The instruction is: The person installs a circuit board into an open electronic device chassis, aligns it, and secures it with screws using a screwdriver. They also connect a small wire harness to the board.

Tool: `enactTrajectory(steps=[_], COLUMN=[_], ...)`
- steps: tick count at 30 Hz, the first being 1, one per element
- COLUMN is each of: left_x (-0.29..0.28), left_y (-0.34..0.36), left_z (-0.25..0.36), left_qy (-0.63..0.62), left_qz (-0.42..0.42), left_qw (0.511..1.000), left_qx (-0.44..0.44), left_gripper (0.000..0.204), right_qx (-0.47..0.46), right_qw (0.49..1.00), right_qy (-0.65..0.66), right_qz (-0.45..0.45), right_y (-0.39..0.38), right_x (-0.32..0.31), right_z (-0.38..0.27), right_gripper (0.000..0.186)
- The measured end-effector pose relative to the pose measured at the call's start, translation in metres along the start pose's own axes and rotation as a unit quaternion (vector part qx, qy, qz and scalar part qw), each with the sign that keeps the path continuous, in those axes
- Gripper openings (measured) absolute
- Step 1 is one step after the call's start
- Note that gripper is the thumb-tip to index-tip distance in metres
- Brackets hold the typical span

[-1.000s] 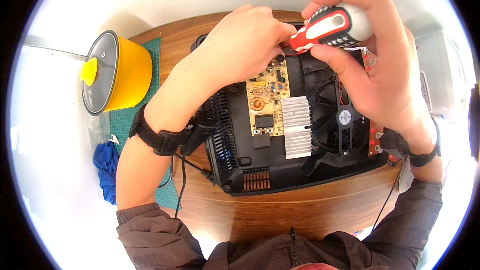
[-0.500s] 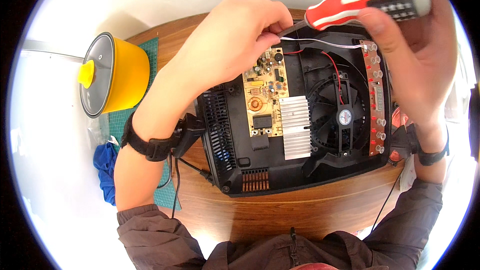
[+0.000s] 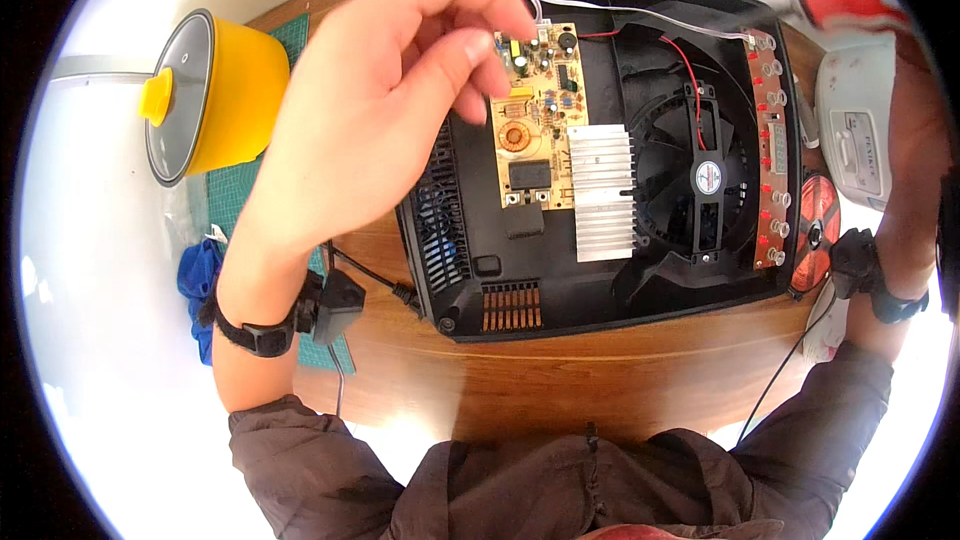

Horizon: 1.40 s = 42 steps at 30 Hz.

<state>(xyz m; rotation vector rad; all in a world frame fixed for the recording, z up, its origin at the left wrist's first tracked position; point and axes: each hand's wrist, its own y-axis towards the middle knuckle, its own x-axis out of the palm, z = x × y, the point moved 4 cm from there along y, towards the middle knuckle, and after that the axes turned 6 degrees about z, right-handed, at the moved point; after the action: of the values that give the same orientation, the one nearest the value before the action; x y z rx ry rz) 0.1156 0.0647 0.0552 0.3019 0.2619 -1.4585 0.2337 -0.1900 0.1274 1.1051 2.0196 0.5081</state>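
My left hand (image 3: 380, 110) hovers over the upper left of an opened black appliance casing (image 3: 660, 305), fingers loosely curled but apart, nothing visible in them. Beside its fingertips is a yellow circuit board (image 3: 545, 110) with a finned metal heatsink (image 3: 603, 190). A white cable (image 3: 650, 10) runs from the board's top to a narrow board with red buttons (image 3: 768, 180) at the casing's right. A black fan (image 3: 670, 200) lies between them. My right hand (image 3: 905, 90), at the far right and partly out of view, grips a blurred red screwdriver (image 3: 845, 0).
On the left, a yellow pot with lid (image 3: 235, 90) rests on a green mat (image 3: 230, 200) beside a blue cloth (image 3: 195, 270). A copper-colored coil (image 3: 815, 230) and a white box (image 3: 850, 150) sit right of the casing. A black power cord (image 3: 370, 275) lies on the wooden table (image 3: 550, 380).
My right hand has moved right, toward the edge, with the screwdriver. My left hand has shifted left and its fingers lifted from the board's top. The casing now appears higher in the view.
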Motion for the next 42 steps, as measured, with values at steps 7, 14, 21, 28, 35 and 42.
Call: enactTrajectory(steps=[7,14,21,28,35,42], left_x=[0.000,-0.015,-0.014,-0.014,-0.006,0.002], left_y=[-0.039,-0.019,0.021,0.052,0.053,0.047], left_z=[-0.016,-0.006,-0.006,-0.015,-0.007,0.013], left_qy=[-0.312,0.171,0.467,0.433,0.363,0.376], left_qz=[0.021,0.128,0.166,0.080,0.045,0.043], left_qw=[0.933,0.976,0.860,0.894,0.930,0.926], left_qx=[-0.176,0.045,0.123,0.081,0.031,-0.004], left_gripper=[0.014,0.020,0.026,0.046,0.042,0.040], right_qx=[-0.110,-0.107,-0.147,-0.132,-0.128,-0.128], right_qw=[0.975,0.892,0.852,0.862,0.872,0.886], right_qy=[-0.041,-0.182,-0.256,-0.246,-0.239,-0.249], right_qz=[-0.191,-0.399,-0.433,-0.424,-0.409,-0.369], right_y=[-0.003,-0.048,-0.074,-0.082,-0.089,-0.096], right_x=[0.048,0.100,0.122,0.125,0.124,0.124], right_z=[-0.035,-0.034,-0.038,-0.040,-0.037,-0.039], right_gripper=[0.037,0.039,0.026,0.014,0.015,0.016])
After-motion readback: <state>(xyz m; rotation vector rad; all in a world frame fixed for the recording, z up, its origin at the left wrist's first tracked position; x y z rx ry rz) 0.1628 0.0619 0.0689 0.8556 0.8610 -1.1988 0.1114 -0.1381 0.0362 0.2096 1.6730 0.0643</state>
